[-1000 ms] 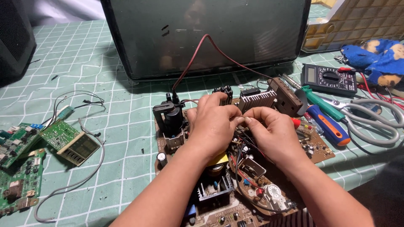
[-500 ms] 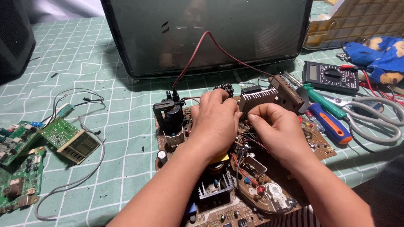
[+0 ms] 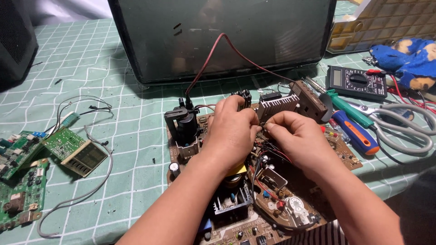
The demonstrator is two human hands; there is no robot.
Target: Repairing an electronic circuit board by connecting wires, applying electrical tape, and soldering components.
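A large dark television set (image 3: 222,38) filled the upper centre of the frame, a red lead (image 3: 213,56) running down from it to the black transformer (image 3: 184,124) at the left edge of the brown circuit board (image 3: 272,213), which lay across the lower centre on the green checked cloth (image 3: 118,154). Both forearms entered from the bottom edge and met above the board's middle. The left hand (image 3: 234,131) was curled, fingertips pinched together beside the finned heat sink (image 3: 278,105); the right hand (image 3: 299,140) was likewise closed, thumb and forefinger pinching something small, possibly a thin wire, though what was gripped could not be made out. In my judgement the work called for steady fingertips, wrists kept low, and a gentle pull only, as the black and red wires (image 3: 265,159) just below the hands were crowded and could snag. The heat sink and the tall transformer hemmed in the working spot on two sides. At right lay grey scissors (image 3: 399,124), a screwdriver with a blue and orange handle (image 3: 354,131), a green-handled one (image 3: 347,106), and a black multimeter (image 3: 356,81) near a blue and yellow cloth (image 3: 404,59). At lower left, well apart, sat loose green boards (image 3: 22,181) and a small display module (image 3: 75,149).
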